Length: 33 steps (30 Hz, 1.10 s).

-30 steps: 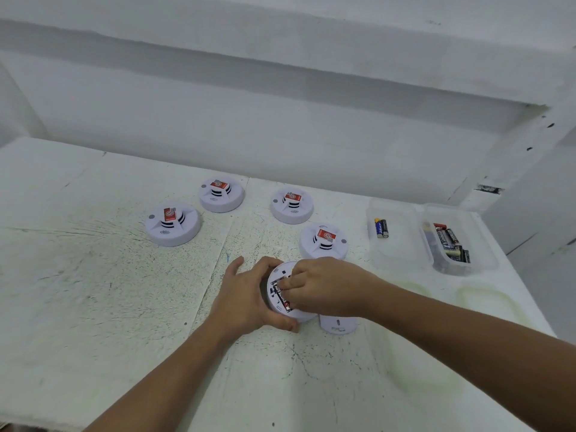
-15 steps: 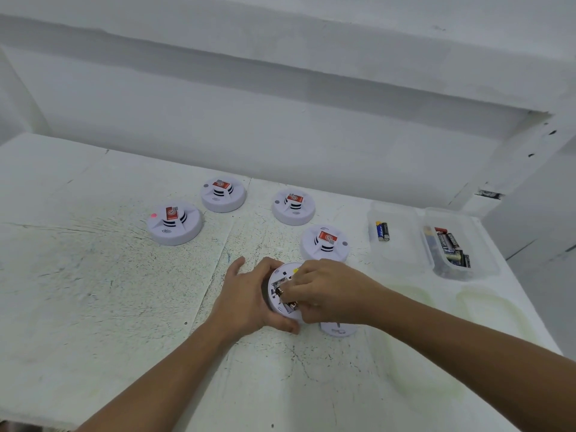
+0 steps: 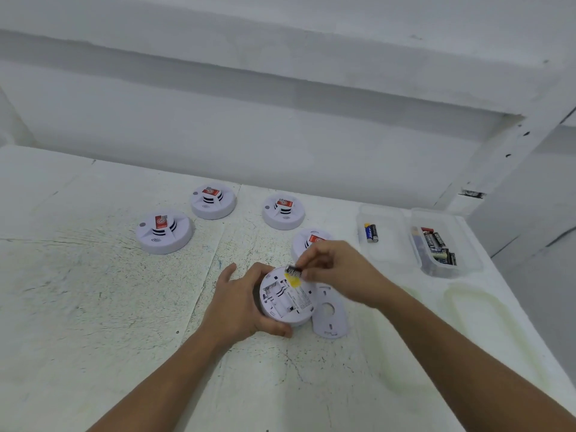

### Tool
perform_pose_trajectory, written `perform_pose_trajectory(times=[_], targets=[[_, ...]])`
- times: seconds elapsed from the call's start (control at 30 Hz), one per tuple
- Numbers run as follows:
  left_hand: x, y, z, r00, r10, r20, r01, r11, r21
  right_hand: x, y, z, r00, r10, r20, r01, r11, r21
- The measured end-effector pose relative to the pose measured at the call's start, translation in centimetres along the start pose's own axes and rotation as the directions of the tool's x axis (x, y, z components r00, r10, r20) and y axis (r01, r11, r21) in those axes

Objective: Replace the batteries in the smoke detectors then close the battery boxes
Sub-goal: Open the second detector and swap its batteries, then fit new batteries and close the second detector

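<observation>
Near me on the tabletop (image 3: 93,307), my left grip (image 3: 240,307) holds the detector (image 3: 286,302) upside down. My right grip (image 3: 339,272) pinches a battery (image 3: 294,271) just over its far edge. I think I should keep the detector still and lift straight up slowly.

Smooth white plastic smoke detector (image 3: 286,299), clear glossy plastic trays (image 3: 386,260) (slightly cloudy), rough scuffed painted tabletop (image 3: 93,307)
</observation>
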<state>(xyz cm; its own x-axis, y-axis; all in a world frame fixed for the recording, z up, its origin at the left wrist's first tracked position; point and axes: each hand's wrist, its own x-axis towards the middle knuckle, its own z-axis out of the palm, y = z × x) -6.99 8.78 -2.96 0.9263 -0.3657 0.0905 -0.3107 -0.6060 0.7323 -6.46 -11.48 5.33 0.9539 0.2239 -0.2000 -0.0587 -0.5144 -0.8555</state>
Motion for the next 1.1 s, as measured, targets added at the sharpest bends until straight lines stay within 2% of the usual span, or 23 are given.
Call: perform_pose_trajectory(times=[0.13, 0.2, 0.27, 0.33, 0.4, 0.47, 0.57, 0.7, 1.1], targets=[[0.0, 0.0, -0.1, 1.0, 0.006, 0.008, -0.007, 1.0, 0.015, 1.3, 0.3, -4.7, 0.982, 0.16, -0.103, -0.111, 0.921, 0.374], [0.1, 0.0, -0.1, 1.0, 0.002, 0.005, -0.002, 1.0, 0.017, 2.0, 0.7, -7.3, 0.943, 0.236, -0.233, -0.105, 0.879, 0.465], [0.1, 0.0, -0.1, 1.0, 0.01, 0.002, -0.01, 1.0, 0.023, 2.9, 1.6, -9.5, 0.871, 0.309, -0.382, -0.097, 0.87, 0.483], [0.1, 0.0, -0.1, 1.0, 0.012, 0.005, -0.013, 1.0, 0.025, 4.0, 3.1, -10.9, 0.779, 0.356, -0.517, -0.154, 0.907, 0.392], [0.2, -0.1, -0.1, 1.0, 0.017, 0.001, -0.017, 1.0, 0.024, 4.9, 4.5, -11.5, 0.694, 0.294, -0.657, -0.306, 0.947, 0.101], [0.2, -0.2, -0.1, 1.0, 0.023, -0.004, -0.023, 0.999, 0.027, 5.5, 5.0, -11.2, 0.696, 0.158, -0.701, -0.446, 0.86, -0.249], [0.2, -0.2, -0.1, 1.0, 0.028, -0.004, -0.028, 0.999, 0.024, 5.9, 4.9, -10.0, 0.747, 0.136, -0.65, -0.524, 0.722, -0.452], [0.2, -0.1, -0.2, 1.0, 0.021, 0.005, -0.022, 1.0, 0.022, 6.8, 5.9, -9.2, 0.767, 0.149, -0.624, -0.557, 0.637, -0.533], [0.2, 0.0, -0.1, 1.0, 0.019, -0.023, -0.018, 0.999, 0.046, 7.1, 7.2, -9.4, 0.779, 0.152, -0.608, -0.541, 0.653, -0.53]])
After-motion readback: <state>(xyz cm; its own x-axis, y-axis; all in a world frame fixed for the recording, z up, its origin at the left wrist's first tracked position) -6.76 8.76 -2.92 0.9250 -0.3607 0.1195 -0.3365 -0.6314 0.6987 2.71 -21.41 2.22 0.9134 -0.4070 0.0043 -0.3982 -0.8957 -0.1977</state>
